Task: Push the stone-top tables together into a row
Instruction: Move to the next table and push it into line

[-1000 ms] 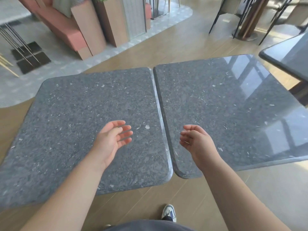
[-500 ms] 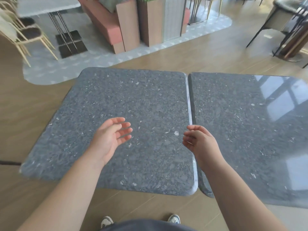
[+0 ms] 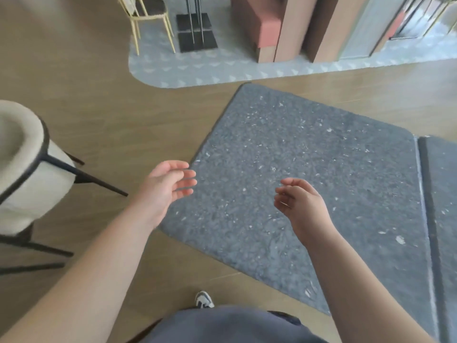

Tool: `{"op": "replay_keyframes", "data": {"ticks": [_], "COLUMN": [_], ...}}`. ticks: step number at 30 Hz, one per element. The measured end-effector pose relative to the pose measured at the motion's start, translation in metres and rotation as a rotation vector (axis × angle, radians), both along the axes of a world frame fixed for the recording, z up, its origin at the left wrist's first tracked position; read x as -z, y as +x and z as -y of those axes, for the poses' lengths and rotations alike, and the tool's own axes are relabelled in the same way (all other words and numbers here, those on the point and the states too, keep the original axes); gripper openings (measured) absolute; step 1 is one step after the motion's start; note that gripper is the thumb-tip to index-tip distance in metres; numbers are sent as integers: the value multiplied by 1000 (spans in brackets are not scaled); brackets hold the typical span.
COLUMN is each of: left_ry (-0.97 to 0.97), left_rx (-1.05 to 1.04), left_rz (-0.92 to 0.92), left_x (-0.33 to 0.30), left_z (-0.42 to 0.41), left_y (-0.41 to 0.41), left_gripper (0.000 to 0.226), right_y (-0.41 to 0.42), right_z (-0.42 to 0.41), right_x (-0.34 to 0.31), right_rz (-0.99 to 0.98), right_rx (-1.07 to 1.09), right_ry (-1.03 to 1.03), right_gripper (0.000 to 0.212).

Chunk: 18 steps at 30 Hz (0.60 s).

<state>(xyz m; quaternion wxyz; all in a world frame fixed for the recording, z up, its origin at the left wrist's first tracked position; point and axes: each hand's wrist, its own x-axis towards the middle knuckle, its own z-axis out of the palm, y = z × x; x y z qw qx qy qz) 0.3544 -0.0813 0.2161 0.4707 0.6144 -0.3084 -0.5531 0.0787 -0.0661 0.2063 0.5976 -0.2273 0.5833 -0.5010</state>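
- Hands: the left hand point(image 3: 168, 186) hangs over the left edge of the near stone-top table point(image 3: 304, 189), fingers loosely spread and holding nothing; the right hand point(image 3: 300, 201) hovers above the middle of that top, fingers slackly curled, also holding nothing. Neither appears to touch the stone.
- Task objects: the near stone-top table fills the centre and right of the frame; a second stone-top table point(image 3: 445, 206) shows only as a strip at the right edge, with a thin dark seam between the two tops.
- Risk, pinching: fingers laid near that seam could be caught if either top is pushed tighter.
- Risk, misalignment: a shove from one corner would probably swing the top and open the seam at one end.
- Risk, collision: the cream chair point(image 3: 22, 169) at the left edge stands near the table's left side, its dark legs splayed toward it; a table sliding that way could strike it.
- Surface: grey speckled stone, matte here, with rounded corners.
- Room: wood-plank floor point(image 3: 111, 115); a pale patterned floor area point(image 3: 222, 68) along the top; a gold-framed chair point(image 3: 148, 13) and tan and pink upholstered blocks point(image 3: 279, 28) in the upper part.
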Motion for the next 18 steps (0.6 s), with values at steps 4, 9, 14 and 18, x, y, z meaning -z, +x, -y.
{"op": "replay_keyframes", "data": {"ticks": [4,9,14,18], "left_ry": [5,31,17,-13], "left_rx": [-69,-161,-185,-147], "left_rz": [-38,-71,-53,-15], "left_x": [-1,7,9,7], "left_z": [14,32,64,92], "left_y": [68,111,136,168], "left_gripper": [25,26,25,25], "right_y": [71,112,139,173], "right_z": [31,71,115,153], "right_x": [2,4,7,4], "right_rz": [-44,-92,-70,-88], "right_rx": [-119,-201,-239,-289], "right_ry": [-65,-107,-117,-102], "right_gripper": [22,22,22,21]}}
